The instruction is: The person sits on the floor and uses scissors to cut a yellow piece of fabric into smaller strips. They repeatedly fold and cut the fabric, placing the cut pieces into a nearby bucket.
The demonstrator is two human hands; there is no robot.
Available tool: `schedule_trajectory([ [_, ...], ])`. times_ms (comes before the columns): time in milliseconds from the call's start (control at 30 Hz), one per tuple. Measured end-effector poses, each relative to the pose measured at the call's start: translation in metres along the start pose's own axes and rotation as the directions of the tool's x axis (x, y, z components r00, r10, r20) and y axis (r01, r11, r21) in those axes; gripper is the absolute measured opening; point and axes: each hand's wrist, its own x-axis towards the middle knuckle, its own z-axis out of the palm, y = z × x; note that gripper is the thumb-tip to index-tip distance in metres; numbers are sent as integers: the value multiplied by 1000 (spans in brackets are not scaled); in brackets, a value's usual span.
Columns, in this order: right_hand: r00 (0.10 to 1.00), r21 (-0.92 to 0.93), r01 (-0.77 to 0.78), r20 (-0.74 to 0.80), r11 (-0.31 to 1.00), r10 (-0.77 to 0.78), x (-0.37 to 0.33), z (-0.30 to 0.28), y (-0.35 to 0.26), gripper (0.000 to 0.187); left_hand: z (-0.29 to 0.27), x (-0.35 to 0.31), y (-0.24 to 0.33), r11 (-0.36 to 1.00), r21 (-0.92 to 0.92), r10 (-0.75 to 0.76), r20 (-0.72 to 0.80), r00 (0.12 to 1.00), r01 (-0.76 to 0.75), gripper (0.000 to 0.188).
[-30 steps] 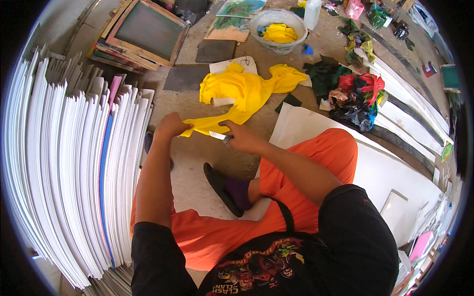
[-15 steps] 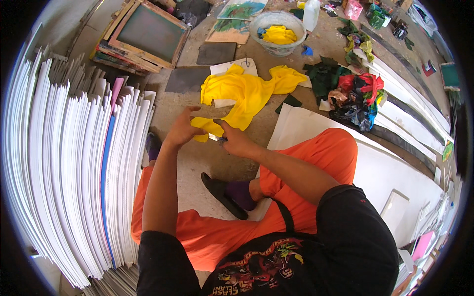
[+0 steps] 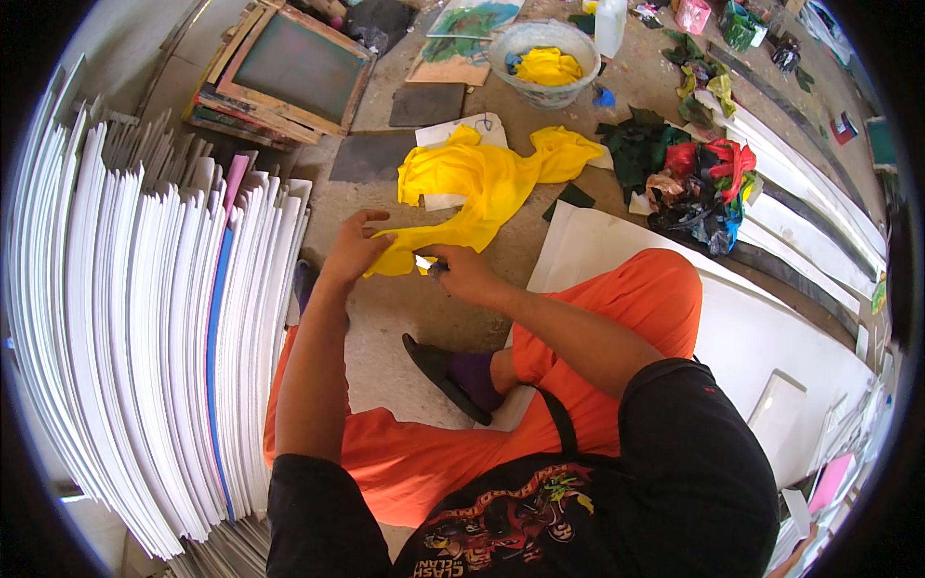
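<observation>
Yellow cloth [image 3: 488, 193] touches my left hand [image 3: 356, 252], spread wider than a second ago, grip unclear; its long axis points away rightward. My right hand [image 3: 466, 275] clasps a dark-handled tool [image 3: 439, 270].

Left head-worn fisheye, aimed down over wearer's lap [image 3: 424, 458] to floor [image 3: 381, 342]. Close range: left hand [image 3: 355, 252], right hand [image 3: 464, 275] near mid-frame.

Yel cloth [image 3: 496, 188], orng trousers [image 3: 617, 299], blk tee [image 3: 694, 453] w/ multicol print [image 3: 525, 515]

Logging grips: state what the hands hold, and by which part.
The left hand holds the yellow cloth by its near end; the right hand grips a small tool, kind unclear, by its dark part.
</observation>
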Motion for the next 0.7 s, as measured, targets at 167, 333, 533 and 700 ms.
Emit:
schedule_trajectory([
  [167,993,-82,-30,114,996,39,-2,-8,-7,42,-1,-4,14,990,-125,-69,-7,998,67,50],
  [333,995,-78,20,99,997,-12,0,-5,-4,52,9,-14,30,973,-186,-148,-38,988,139,49],
  [533,995,-104,43,-87,994,-52,3,12,16,68,14,-9,17,942,-296,-168,0,986,160,51],
  [700,992,-28,28,-126,999,-31,0,6,2,64,19,-16,17,939,-306,-183,-61,981,156,51],
])
